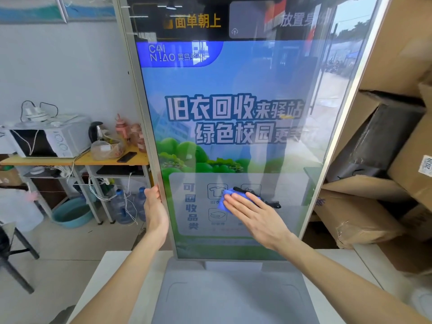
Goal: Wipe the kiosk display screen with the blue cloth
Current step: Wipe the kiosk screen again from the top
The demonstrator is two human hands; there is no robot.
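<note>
The tall kiosk display screen stands upright in front of me, lit with a blue and green poster and large white characters. My right hand lies flat on the lower part of the screen, pressing the blue cloth against the glass; most of the cloth is hidden under my fingers. My left hand grips the silver left edge of the kiosk frame at about the same height.
A grey tray-like base sits below the screen on a white counter. Stacked cardboard boxes crowd the right side. To the left, a yellow table carries a microwave, kettle and bottles; a teal basin and water jugs stand on the floor.
</note>
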